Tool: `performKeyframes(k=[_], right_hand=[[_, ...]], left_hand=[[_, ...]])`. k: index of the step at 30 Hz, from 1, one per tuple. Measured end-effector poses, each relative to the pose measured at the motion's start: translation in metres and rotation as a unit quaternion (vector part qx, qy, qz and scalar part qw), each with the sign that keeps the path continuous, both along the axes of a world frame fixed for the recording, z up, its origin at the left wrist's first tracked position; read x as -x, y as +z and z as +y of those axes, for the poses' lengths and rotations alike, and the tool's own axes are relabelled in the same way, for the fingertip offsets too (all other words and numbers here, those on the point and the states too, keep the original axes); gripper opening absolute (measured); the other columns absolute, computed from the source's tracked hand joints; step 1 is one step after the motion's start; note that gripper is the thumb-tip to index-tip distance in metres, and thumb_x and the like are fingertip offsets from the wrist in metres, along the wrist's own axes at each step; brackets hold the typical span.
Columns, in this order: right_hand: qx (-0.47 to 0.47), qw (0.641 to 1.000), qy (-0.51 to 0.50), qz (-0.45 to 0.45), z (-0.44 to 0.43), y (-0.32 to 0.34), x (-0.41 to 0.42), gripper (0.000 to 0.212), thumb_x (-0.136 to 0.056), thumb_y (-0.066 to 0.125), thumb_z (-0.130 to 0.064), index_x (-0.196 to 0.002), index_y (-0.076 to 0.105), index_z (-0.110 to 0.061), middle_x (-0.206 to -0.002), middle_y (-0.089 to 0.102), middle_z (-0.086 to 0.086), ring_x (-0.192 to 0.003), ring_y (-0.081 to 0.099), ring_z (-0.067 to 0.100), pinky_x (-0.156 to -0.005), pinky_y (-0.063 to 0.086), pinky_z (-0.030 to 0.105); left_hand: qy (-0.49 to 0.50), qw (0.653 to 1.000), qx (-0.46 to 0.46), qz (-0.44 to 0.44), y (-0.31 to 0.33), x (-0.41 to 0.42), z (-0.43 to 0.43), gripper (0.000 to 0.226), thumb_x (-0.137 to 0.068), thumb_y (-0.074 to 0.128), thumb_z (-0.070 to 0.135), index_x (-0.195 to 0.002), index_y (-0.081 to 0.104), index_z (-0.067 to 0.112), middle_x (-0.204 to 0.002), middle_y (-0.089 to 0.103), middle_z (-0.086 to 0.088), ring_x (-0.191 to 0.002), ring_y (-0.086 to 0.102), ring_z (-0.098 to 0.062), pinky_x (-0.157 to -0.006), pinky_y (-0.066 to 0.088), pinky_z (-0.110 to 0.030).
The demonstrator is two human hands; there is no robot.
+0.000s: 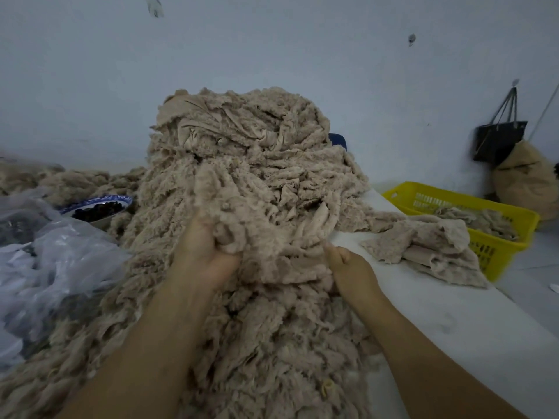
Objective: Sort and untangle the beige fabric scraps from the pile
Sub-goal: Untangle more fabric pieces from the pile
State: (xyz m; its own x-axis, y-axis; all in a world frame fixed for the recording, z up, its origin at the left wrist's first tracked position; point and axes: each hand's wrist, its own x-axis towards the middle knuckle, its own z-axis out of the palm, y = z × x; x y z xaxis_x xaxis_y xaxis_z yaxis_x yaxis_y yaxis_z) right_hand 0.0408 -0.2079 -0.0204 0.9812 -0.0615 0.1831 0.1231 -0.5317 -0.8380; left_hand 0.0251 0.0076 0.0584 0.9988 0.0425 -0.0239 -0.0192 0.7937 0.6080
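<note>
Head view, pile: a tall pile of beige fabric scraps is heaped mid-table on the white table.
Left hand: a fluffy clump at the pile's front is gripped by curled fingers.
Right hand: a strip at the pile's lower right is pinched.
Right side: a small heap is laid against the yellow basket.
Left side: a plastic bag is seen.

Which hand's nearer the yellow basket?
Right. The right hand pinches the fabric pile on its basket side; the left hand grips it farther from the yellow basket.
</note>
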Motion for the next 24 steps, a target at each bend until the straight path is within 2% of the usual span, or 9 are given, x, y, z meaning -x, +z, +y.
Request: performKeyframes(k=[2,4,6,9,13,16,17,20,24], right_hand=[[0.013,0.999,0.030,-0.015,0.008,-0.001,0.003,0.045,-0.103,0.046,-0.029,-0.063,0.028,-0.017,-0.065,0.034,-0.001,-0.065,0.032,0.016,-0.054,0.022,0.023],[0.041,0.996,0.065,-0.036,0.016,0.000,0.007,0.041,-0.101,0.044,-0.025,-0.062,0.035,-0.023,-0.075,0.042,-0.003,-0.076,0.037,0.013,-0.065,0.028,0.025],[0.014,0.996,0.080,-0.043,0.018,0.002,0.011,0.038,-0.103,0.039,-0.038,-0.071,0.050,-0.020,-0.084,0.049,-0.005,-0.082,0.042,0.007,-0.074,0.032,0.025],[-0.099,0.992,0.075,-0.035,0.020,0.009,0.020,0.070,-0.093,0.024,-0.073,-0.099,0.073,-0.023,-0.110,0.063,-0.013,-0.106,0.054,0.002,-0.086,0.037,0.016],[-0.195,0.975,0.110,-0.006,0.023,0.016,0.027,0.088,-0.070,0.023,-0.097,-0.100,0.077,-0.035,-0.112,0.073,-0.014,-0.110,0.062,0.000,-0.100,0.045,0.026],[-0.190,0.975,0.113,-0.003,0.027,0.018,0.029,0.078,-0.074,0.037,-0.091,-0.108,0.072,-0.031,-0.103,0.071,-0.026,-0.099,0.063,-0.010,-0.088,0.048,0.012],[-0.173,0.980,0.098,-0.009,0.027,0.020,0.029,0.068,-0.079,0.043,-0.083,-0.098,0.071,-0.025,-0.084,0.068,-0.031,-0.082,0.062,-0.014,-0.072,0.046,0.004],[-0.115,0.991,0.061,-0.030,0.027,0.022,0.025,0.049,-0.097,0.050,-0.051,-0.066,0.036,-0.015,-0.045,0.037,-0.017,-0.043,0.036,0.002,-0.043,0.030,0.013],[-0.128,0.989,0.062,-0.041,0.024,0.020,0.025,0.044,-0.100,0.050,-0.039,-0.083,0.048,0.002,-0.070,0.048,0.016,-0.061,0.043,0.010,-0.057,0.035,0.018]], left_hand=[[-0.023,0.998,-0.051,0.000,0.000,0.003,-0.008,0.027,-0.083,0.066,0.040,-0.096,0.065,0.017,-0.068,0.055,0.005,-0.062,0.048,-0.004,-0.060,0.038,-0.018],[-0.058,0.994,-0.085,-0.023,0.000,0.005,-0.013,0.025,-0.078,0.069,0.039,-0.083,0.074,0.014,-0.070,0.067,0.001,-0.059,0.056,-0.007,-0.057,0.051,-0.022],[-0.078,0.990,-0.111,-0.048,0.002,0.011,-0.017,0.021,-0.081,0.069,0.033,-0.075,0.079,0.014,-0.082,0.072,-0.004,-0.068,0.061,-0.011,-0.074,0.054,-0.024],[-0.079,0.983,-0.157,-0.051,0.000,0.012,-0.018,0.018,-0.073,0.069,0.026,-0.069,0.080,0.012,-0.085,0.072,-0.007,-0.067,0.063,-0.013,-0.054,0.046,-0.019],[-0.050,0.969,-0.240,-0.004,-0.010,0.009,-0.024,0.034,-0.088,0.066,0.021,-0.108,0.069,-0.006,-0.098,0.055,-0.021,-0.073,0.048,-0.025,-0.051,0.027,-0.024],[-0.039,0.957,-0.287,-0.002,-0.015,0.009,-0.031,0.014,-0.091,0.064,0.015,-0.086,0.066,0.003,-0.059,0.051,-0.011,-0.038,0.045,-0.014,-0.041,0.024,-0.018],[-0.034,0.952,-0.305,-0.006,-0.017,0.009,-0.032,0.013,-0.091,0.066,0.015,-0.080,0.066,0.007,-0.051,0.051,-0.009,-0.033,0.043,-0.014,-0.039,0.025,-0.016],[-0.022,0.945,-0.326,-0.006,-0.020,0.010,-0.034,0.036,-0.092,0.063,0.013,-0.057,0.071,0.019,-0.045,0.051,-0.008,-0.032,0.042,-0.015,-0.037,0.026,-0.017],[0.009,0.955,-0.295,0.011,-0.017,0.009,-0.031,0.026,-0.090,0.064,0.015,-0.065,0.070,0.017,-0.061,0.048,-0.012,-0.036,0.047,-0.018,-0.034,0.027,-0.017]])
